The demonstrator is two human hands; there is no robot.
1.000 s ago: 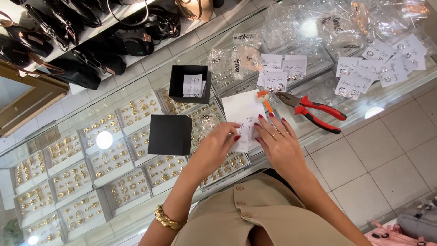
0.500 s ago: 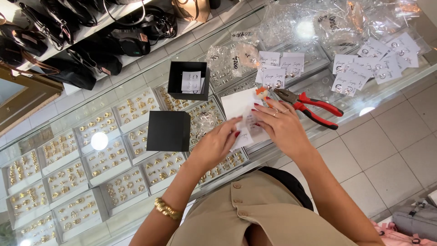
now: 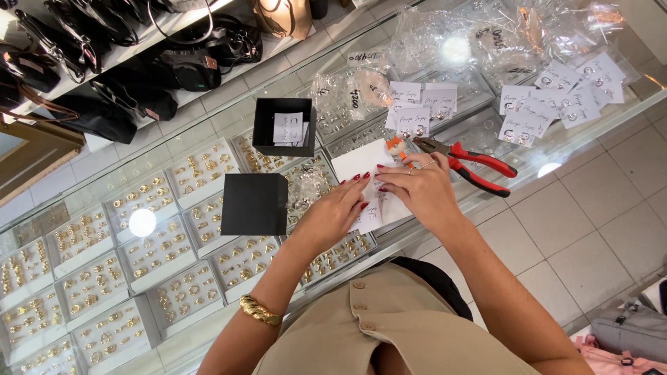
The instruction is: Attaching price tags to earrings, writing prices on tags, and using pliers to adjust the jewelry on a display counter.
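Both hands [image 3: 389,201] lower — white card [image 3: 361,161]

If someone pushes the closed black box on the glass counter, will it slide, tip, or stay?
The black box will probably slide rather than tip: it looks squat, with a flat base on the smooth glass counter. It seems light, likely card, like the open box behind it. Its matte sides should not be slippery to grip.
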